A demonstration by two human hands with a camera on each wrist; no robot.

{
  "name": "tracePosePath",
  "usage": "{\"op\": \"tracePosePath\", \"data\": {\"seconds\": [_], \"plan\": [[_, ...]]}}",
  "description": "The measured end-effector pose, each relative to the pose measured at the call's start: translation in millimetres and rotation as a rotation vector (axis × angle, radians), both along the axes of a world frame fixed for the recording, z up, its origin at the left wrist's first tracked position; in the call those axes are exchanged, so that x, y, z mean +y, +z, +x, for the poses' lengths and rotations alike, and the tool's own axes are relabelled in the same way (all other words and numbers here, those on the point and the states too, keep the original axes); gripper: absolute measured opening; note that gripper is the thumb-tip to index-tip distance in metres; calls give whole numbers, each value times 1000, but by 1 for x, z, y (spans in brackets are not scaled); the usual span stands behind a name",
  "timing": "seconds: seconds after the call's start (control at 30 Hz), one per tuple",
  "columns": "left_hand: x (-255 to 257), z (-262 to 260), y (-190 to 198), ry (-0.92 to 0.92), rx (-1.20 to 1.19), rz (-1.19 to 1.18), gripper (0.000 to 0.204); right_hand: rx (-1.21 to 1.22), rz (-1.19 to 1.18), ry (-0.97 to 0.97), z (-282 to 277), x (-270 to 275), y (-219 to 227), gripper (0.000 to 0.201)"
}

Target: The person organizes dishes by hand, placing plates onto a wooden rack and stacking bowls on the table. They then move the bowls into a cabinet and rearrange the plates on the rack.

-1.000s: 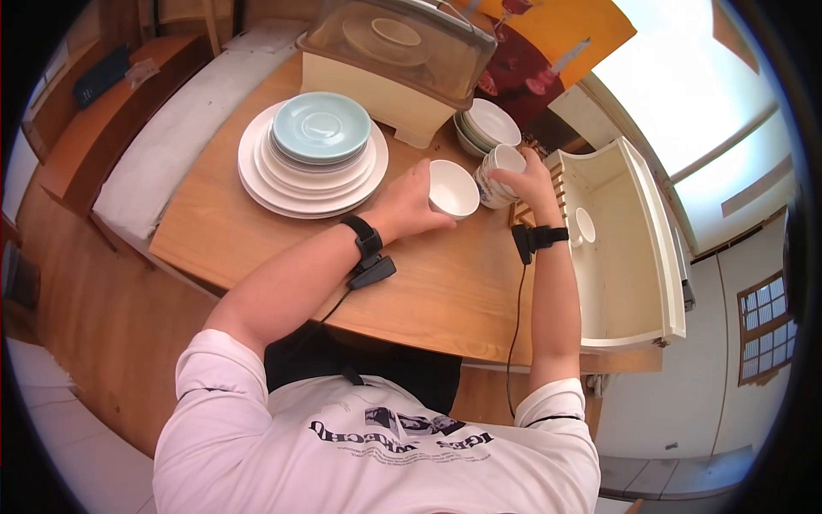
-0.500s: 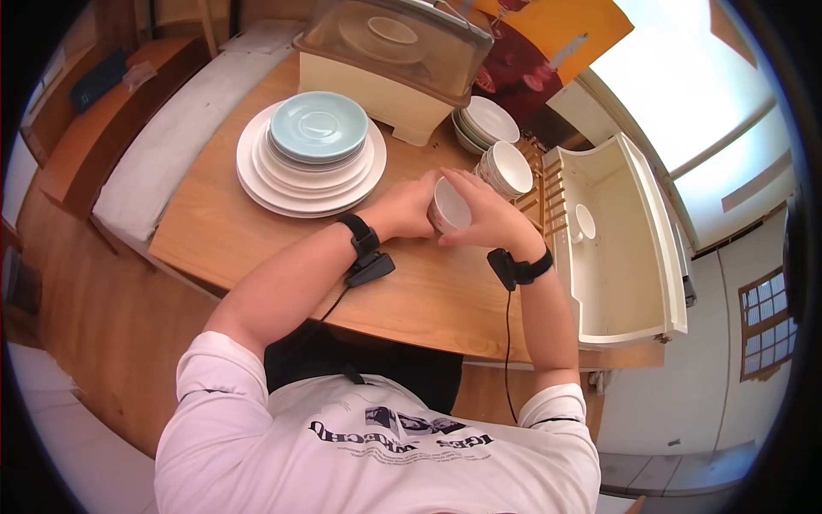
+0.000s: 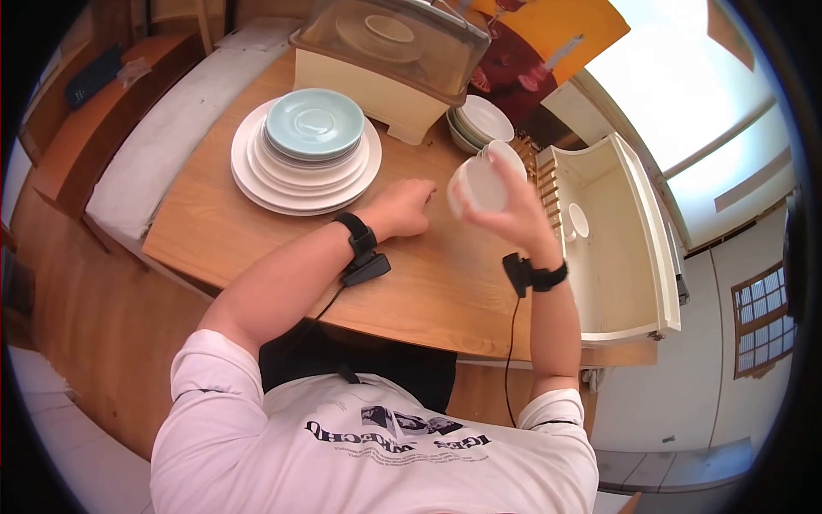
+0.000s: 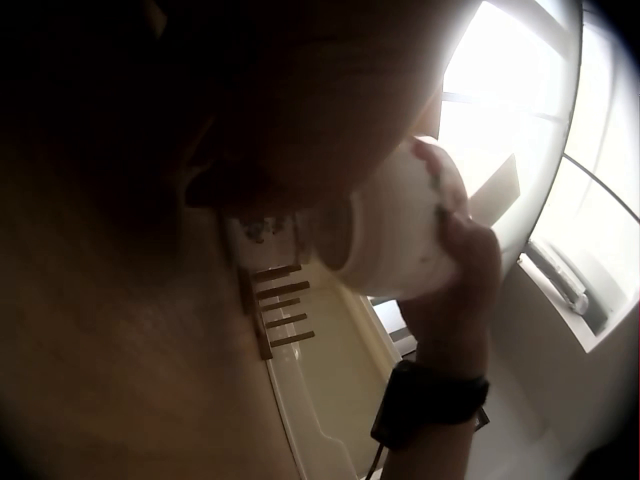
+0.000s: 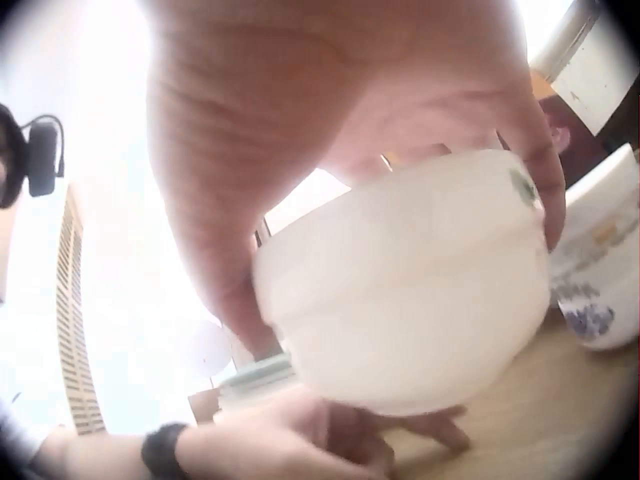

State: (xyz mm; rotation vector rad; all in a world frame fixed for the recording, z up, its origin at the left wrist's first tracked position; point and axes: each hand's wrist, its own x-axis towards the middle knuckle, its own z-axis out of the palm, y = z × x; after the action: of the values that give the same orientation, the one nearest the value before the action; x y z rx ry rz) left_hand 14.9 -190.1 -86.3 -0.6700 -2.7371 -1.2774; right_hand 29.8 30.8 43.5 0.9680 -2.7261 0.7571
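Note:
My right hand [image 3: 518, 214] grips a white bowl [image 3: 479, 184] between thumb and fingers, right in front of the stacked bowls [image 3: 509, 159]. The right wrist view shows this bowl [image 5: 400, 290] close up, its plain white side towards the camera and a small green mark near the rim. Beside it stand the floral-patterned bowls [image 5: 600, 265]. In the left wrist view, the bowl [image 4: 385, 235] is held on its side. Near the plates, my left hand [image 3: 404, 207] rests low over the table with relaxed fingers and holds nothing.
Left on the wooden table [image 3: 411, 291] is a plate stack topped by a pale blue plate [image 3: 315, 122]. Behind stands a lidded dish box [image 3: 377, 86]. More stacked bowls [image 3: 484, 118] sit at the back. On the right, a cream bin [image 3: 616, 248] contains a cup [image 3: 576, 221], beside a wooden rack [image 3: 548, 184].
A second ago my left hand held a bowl while the right was at the stack. Both hands then met around a bowl. Now the left has let go, and the right has carried it rightward.

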Motion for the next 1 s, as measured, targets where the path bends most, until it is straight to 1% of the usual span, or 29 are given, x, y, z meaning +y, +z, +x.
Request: {"op": "tracePosePath", "data": {"seconds": [0.1,0.2,0.3,0.43,0.5,0.63,0.73,0.83,0.93,1.0], "plan": [[2,2,-1,28,-3,-18,56,38,-328,-188,-21,13,25,104],[2,0,-3,31,18,16,55,165,-180,-440,-50,29,33,104],[2,0,-5,27,14,32,54,201,-8,-488,-79,38,14,106],[1,-2,-4,15,17,-4,54,66,16,-502,-88,36,3,107],[1,-3,-6,7,38,1,54,44,19,-492,-86,33,2,106],[1,0,-4,17,34,-11,54,89,1,-434,-95,40,-9,104],[2,0,-3,23,15,-28,54,64,18,-420,-102,46,-13,106],[2,-1,-4,23,14,-18,54,204,-10,-429,-99,46,-24,104],[2,-2,-4,26,25,-1,53,673,-28,-447,-95,44,-35,79],[1,-1,-4,29,29,-4,53,697,-193,-332,-71,41,-34,59]]}}
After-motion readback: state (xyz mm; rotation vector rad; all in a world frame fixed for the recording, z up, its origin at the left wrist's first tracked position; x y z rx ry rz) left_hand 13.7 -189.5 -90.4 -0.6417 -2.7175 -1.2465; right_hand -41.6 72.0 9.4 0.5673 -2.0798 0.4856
